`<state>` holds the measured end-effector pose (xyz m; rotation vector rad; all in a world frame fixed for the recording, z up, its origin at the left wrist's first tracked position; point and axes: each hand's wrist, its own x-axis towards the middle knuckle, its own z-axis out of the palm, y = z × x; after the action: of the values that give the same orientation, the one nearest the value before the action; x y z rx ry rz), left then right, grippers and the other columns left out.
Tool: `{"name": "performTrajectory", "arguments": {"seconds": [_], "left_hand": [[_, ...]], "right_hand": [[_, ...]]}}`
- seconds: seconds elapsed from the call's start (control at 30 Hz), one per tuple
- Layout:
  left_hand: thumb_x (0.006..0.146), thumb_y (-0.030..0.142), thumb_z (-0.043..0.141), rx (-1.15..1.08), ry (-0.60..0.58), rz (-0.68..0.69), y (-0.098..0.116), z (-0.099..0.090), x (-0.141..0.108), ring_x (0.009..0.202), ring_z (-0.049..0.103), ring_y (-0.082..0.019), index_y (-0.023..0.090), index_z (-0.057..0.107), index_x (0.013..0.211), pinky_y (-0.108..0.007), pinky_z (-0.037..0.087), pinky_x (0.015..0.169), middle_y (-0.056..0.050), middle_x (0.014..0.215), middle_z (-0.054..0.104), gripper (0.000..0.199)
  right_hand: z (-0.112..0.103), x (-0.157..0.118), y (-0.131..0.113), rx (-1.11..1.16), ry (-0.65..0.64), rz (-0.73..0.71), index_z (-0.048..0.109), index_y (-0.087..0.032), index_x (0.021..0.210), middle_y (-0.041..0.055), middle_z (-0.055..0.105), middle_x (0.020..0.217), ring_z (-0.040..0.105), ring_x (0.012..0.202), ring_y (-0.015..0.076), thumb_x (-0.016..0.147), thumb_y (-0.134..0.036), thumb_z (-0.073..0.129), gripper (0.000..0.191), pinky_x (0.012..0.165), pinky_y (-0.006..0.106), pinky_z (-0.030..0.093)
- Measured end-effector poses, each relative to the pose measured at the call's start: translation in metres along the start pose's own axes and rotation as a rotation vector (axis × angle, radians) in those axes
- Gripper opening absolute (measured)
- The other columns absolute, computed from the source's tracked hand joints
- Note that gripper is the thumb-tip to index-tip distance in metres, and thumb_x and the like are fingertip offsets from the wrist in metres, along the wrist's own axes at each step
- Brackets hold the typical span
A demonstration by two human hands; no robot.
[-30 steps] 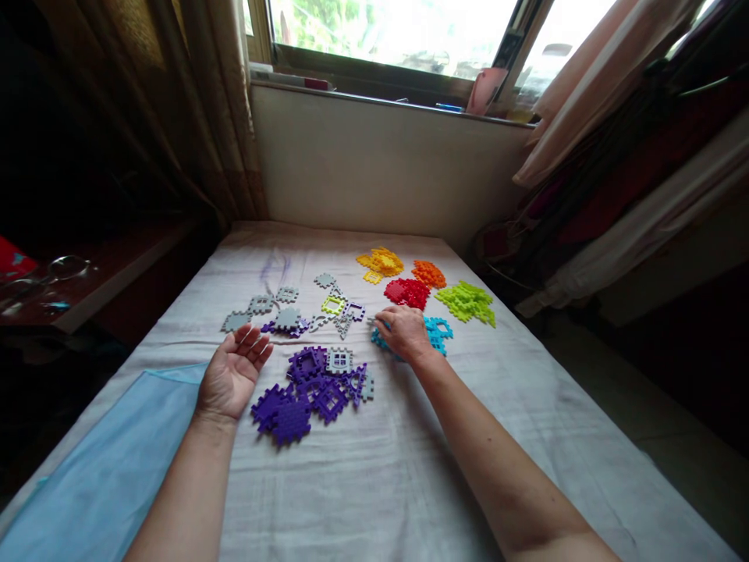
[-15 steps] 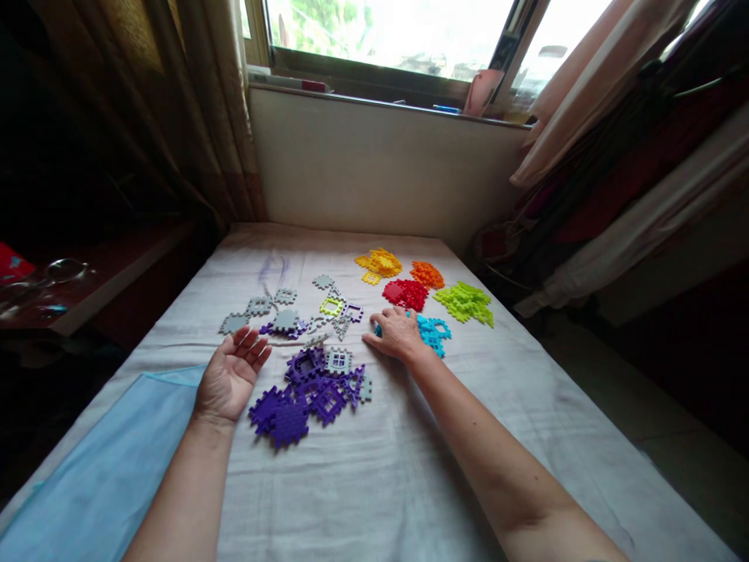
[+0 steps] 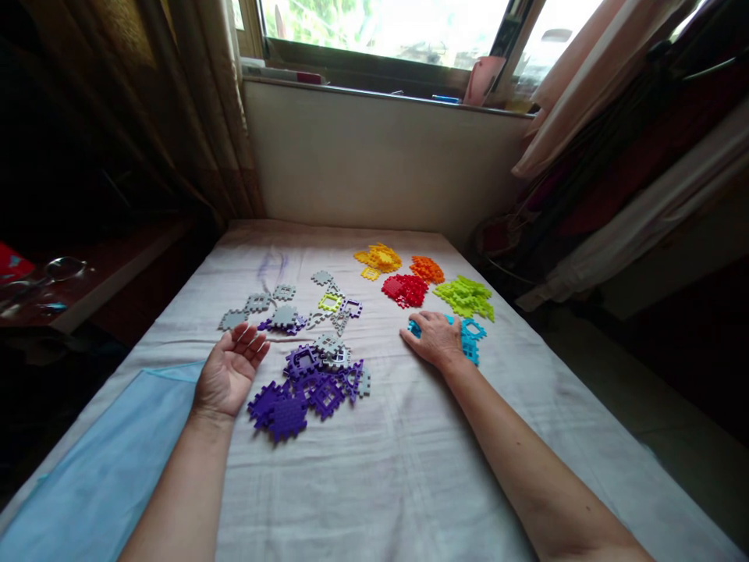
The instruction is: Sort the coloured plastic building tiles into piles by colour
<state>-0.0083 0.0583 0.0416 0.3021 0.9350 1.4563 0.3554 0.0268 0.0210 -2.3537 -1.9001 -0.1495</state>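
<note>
My left hand (image 3: 231, 373) rests palm up on the cloth, fingers apart and holding nothing, left of a heap of purple pieces (image 3: 289, 417). On the right, my right hand (image 3: 436, 339) lies palm down over the blue pieces (image 3: 470, 351), partly hiding them; its fingers look spread. Beyond the purple heap are grey pieces (image 3: 285, 316), a green square frame (image 3: 330, 302) and a white-purple frame (image 3: 352, 308). Red pieces (image 3: 406, 289) lie beyond my right hand, with yellow (image 3: 379, 257) and orange (image 3: 427, 269) heaps behind them and light green pieces (image 3: 465, 297) to the right.
A white sheet (image 3: 374, 484) covers the surface. Light blue fabric (image 3: 111, 460) lies at the left. A wall and window sill (image 3: 386, 95) stand behind. Glasses (image 3: 65, 269) rest on a side table at the left, and hanging clothes (image 3: 644, 195) are at the right.
My right hand has moved to the right, and the blue pieces have shifted right with it. A grey piece now lies at the top of the purple heap. My left hand has barely moved.
</note>
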Motion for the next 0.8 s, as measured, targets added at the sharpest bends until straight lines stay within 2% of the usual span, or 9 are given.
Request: {"name": "performTrajectory", "arguments": {"seconds": [0.2,0.3,0.37,0.43,0.5,0.57,0.63,0.7,0.8], "left_hand": [[0.091,0.022,0.049,0.011,-0.006,0.004,0.000,-0.001,0.000,0.077,0.071,-0.015,0.017,0.069,0.088,-0.030,0.059,0.075,-0.002,0.082,0.074,0.021],[0.091,0.022,0.048,0.011,-0.002,0.007,-0.001,-0.002,0.000,0.077,0.071,-0.015,0.017,0.069,0.088,-0.030,0.059,0.075,-0.003,0.082,0.074,0.022],[0.091,0.023,0.049,0.006,-0.001,0.007,-0.001,-0.002,0.001,0.077,0.071,-0.015,0.017,0.069,0.088,-0.030,0.059,0.075,-0.002,0.082,0.074,0.021],[0.091,0.024,0.050,0.000,-0.004,0.007,-0.001,-0.003,0.001,0.077,0.071,-0.015,0.017,0.069,0.088,-0.029,0.059,0.075,-0.002,0.082,0.074,0.020],[0.091,0.023,0.050,-0.007,-0.008,0.005,-0.002,-0.003,0.002,0.077,0.071,-0.015,0.017,0.069,0.088,-0.030,0.059,0.075,-0.002,0.081,0.074,0.020],[0.092,0.023,0.049,-0.016,-0.010,0.005,-0.002,-0.003,0.002,0.076,0.071,-0.015,0.017,0.069,0.088,-0.030,0.059,0.075,-0.002,0.081,0.074,0.022],[0.092,0.023,0.048,-0.025,-0.006,0.013,-0.003,-0.003,0.002,0.076,0.071,-0.015,0.017,0.069,0.087,-0.030,0.059,0.075,-0.002,0.080,0.074,0.023],[0.092,0.023,0.049,-0.031,-0.002,0.033,-0.004,-0.003,0.002,0.076,0.071,-0.015,0.017,0.069,0.086,-0.029,0.059,0.075,-0.002,0.080,0.074,0.022],[0.089,0.025,0.052,-0.042,-0.002,0.070,-0.005,-0.005,0.003,0.077,0.071,-0.014,0.017,0.069,0.086,-0.028,0.058,0.078,-0.003,0.081,0.074,0.019]], "right_hand": [[0.001,-0.002,0.031,-0.010,0.008,0.086,0.069,-0.026,0.112,0.0095,0.065,0.129,0.053,0.118,0.0303,0.090,-0.051,0.051,0.038,0.102,0.055,0.029],[0.002,-0.002,0.035,-0.029,0.057,0.106,0.069,-0.024,0.114,0.0112,0.065,0.129,0.054,0.117,0.0313,0.091,-0.049,0.050,0.038,0.105,0.060,0.025],[0.003,-0.004,0.028,-0.026,0.142,0.095,0.065,-0.021,0.122,0.0149,0.062,0.133,0.051,0.121,0.0330,0.092,-0.046,0.049,0.043,0.108,0.063,0.020],[0.004,-0.011,0.011,0.030,0.225,0.005,0.058,-0.018,0.133,0.0184,0.056,0.139,0.047,0.127,0.0338,0.093,-0.047,0.049,0.051,0.111,0.061,0.017],[0.003,-0.025,-0.017,0.135,0.241,-0.203,0.053,-0.018,0.140,0.0191,0.050,0.146,0.044,0.133,0.0334,0.091,-0.055,0.051,0.062,0.113,0.057,0.019],[0.002,-0.043,-0.052,0.241,0.173,-0.497,0.049,-0.021,0.144,0.0179,0.044,0.151,0.038,0.138,0.0339,0.084,-0.068,0.056,0.076,0.114,0.055,0.021],[0.003,-0.062,-0.090,0.313,0.082,-0.723,0.046,-0.027,0.147,0.0169,0.036,0.156,0.033,0.142,0.0368,0.074,-0.079,0.058,0.090,0.115,0.060,0.017],[0.006,-0.074,-0.122,0.373,0.013,-0.802,0.043,-0.029,0.148,0.0168,0.033,0.158,0.029,0.143,0.0385,0.068,-0.084,0.059,0.098,0.115,0.064,0.013],[0.010,-0.069,-0.157,0.418,-0.050,-0.768,0.045,-0.030,0.147,0.0170,0.034,0.158,0.027,0.144,0.0384,0.070,-0.083,0.059,0.094,0.114,0.067,0.010]]}}
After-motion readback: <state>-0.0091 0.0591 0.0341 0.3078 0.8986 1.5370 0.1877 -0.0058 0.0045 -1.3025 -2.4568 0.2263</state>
